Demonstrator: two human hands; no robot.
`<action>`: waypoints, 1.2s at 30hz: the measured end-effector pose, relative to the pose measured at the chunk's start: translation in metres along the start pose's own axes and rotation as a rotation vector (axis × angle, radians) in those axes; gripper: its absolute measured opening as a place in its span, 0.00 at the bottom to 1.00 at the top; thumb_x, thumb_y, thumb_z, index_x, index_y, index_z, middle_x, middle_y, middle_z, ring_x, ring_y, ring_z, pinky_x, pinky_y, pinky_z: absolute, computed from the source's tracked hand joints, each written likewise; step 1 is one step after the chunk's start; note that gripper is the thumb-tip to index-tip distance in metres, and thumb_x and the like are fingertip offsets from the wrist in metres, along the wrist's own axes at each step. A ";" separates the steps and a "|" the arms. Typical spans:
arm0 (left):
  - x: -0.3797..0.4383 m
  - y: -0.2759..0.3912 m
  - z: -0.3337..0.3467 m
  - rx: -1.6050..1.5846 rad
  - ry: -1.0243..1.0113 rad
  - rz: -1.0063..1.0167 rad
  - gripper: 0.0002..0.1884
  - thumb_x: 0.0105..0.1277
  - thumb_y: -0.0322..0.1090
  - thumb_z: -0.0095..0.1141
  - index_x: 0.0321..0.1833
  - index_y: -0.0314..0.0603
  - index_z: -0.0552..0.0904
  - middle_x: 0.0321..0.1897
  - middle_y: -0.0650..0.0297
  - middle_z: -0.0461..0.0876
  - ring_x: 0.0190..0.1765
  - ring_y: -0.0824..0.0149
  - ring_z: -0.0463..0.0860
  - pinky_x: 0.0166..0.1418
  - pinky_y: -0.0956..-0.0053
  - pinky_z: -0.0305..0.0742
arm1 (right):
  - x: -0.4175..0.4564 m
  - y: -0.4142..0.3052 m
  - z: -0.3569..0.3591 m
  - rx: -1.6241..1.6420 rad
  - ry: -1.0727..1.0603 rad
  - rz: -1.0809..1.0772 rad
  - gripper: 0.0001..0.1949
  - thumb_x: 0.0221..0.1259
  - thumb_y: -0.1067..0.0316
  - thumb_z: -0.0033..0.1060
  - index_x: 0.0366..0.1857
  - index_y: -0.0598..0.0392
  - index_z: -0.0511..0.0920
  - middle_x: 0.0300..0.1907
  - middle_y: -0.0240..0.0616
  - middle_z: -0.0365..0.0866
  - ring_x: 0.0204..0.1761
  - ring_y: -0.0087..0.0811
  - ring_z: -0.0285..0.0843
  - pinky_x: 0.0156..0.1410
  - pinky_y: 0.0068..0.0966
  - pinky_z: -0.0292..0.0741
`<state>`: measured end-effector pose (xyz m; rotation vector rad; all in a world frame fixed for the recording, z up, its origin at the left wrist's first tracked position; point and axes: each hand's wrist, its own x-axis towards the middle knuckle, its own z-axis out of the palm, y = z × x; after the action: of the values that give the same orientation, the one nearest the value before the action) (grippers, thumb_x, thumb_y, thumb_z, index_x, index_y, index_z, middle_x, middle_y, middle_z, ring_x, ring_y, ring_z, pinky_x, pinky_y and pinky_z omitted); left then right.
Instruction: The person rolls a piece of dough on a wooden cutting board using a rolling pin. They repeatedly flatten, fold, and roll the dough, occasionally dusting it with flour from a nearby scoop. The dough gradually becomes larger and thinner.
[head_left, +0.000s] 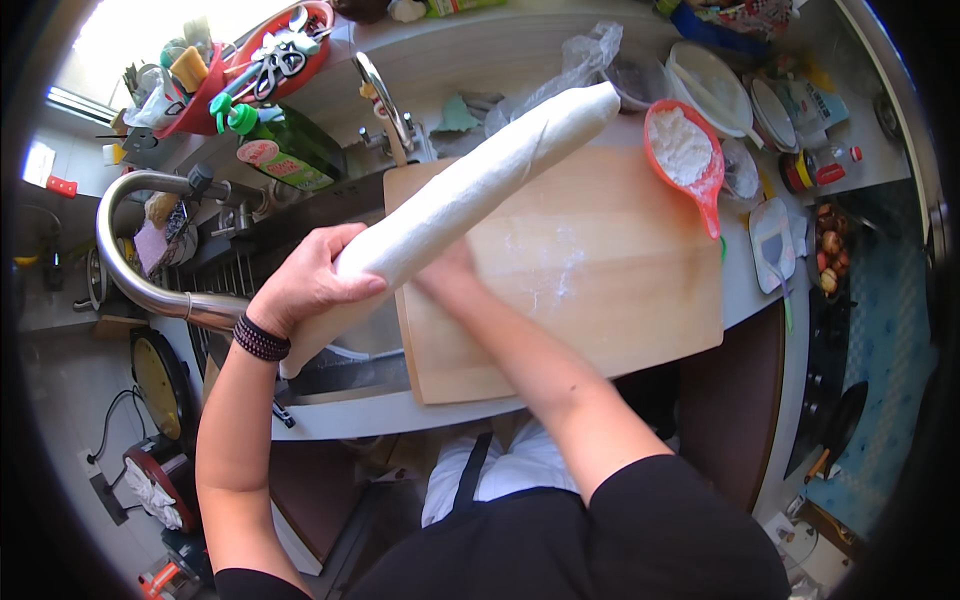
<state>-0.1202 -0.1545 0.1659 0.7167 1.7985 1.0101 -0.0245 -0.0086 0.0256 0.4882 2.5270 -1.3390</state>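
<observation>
My left hand (322, 274) is closed around a long roll of white dough (480, 187), which seems wound on a wooden rolling pin (319, 337) whose bare part shows below that hand. The roll slants up to the right above a wooden board (637, 300) with a patch of flour on it. Beneath the roll, my right hand (448, 274) is blurred and partly covered by the dough; its fingers are hidden. At the board's upper right corner lies a red plastic scoop (712, 202) with white flour (679, 146).
Left of the board is the sink with a curved steel pipe (150, 300) and a tap (386, 105). A green detergent bottle (292, 150) stands behind. Bowls (709, 90) and a seasoning jar (799, 171) crowd the right back; a spatula (776, 251) lies on a tray at right.
</observation>
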 end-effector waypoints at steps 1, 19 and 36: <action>0.000 0.003 -0.001 0.000 0.008 -0.003 0.27 0.52 0.52 0.75 0.42 0.35 0.82 0.34 0.67 0.80 0.40 0.75 0.76 0.49 0.78 0.74 | 0.000 0.005 -0.009 -0.009 0.020 0.043 0.45 0.69 0.39 0.48 0.79 0.62 0.47 0.83 0.48 0.41 0.85 0.44 0.30 0.85 0.44 0.33; 0.074 -0.020 0.034 0.245 -0.187 -0.009 0.27 0.55 0.51 0.70 0.45 0.30 0.83 0.33 0.57 0.85 0.38 0.65 0.82 0.47 0.70 0.77 | -0.138 0.131 -0.095 -0.437 0.524 -0.682 0.39 0.53 0.56 0.75 0.71 0.53 0.67 0.70 0.39 0.69 0.71 0.43 0.65 0.74 0.45 0.64; 0.161 -0.021 0.136 0.630 -0.312 0.099 0.29 0.54 0.56 0.66 0.48 0.38 0.82 0.39 0.48 0.87 0.46 0.47 0.85 0.53 0.57 0.78 | -0.124 0.187 -0.206 -0.579 0.110 -0.256 0.25 0.42 0.68 0.75 0.50 0.48 0.79 0.41 0.40 0.80 0.49 0.46 0.80 0.53 0.43 0.75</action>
<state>-0.0624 0.0098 0.0453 1.2787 1.8122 0.3420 0.1526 0.2392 0.0432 0.1219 2.9674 -0.5901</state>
